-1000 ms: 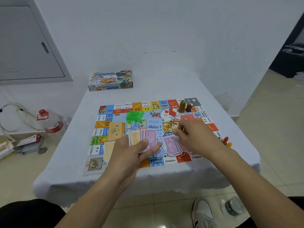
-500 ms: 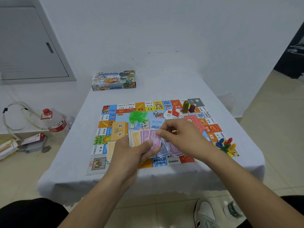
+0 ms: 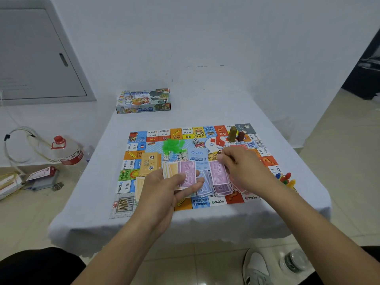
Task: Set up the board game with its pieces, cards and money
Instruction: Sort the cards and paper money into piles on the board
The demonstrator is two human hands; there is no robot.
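Right hand (image 3: 242, 169) lifted purple note (image 3: 219, 172) off pile.

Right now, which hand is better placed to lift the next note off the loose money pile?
Right. The right hand sits over the loose money pile, fingers already on a purple note. The left hand is occupied, gripping the sorted fan of notes.

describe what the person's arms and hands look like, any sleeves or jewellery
Both forearms are bare up to the frame's lower edge: no sleeves, watch or bracelet show. The left hand and right hand wear no gloves, and no rings are visible on the fingers that show. No markings are visible on either arm.
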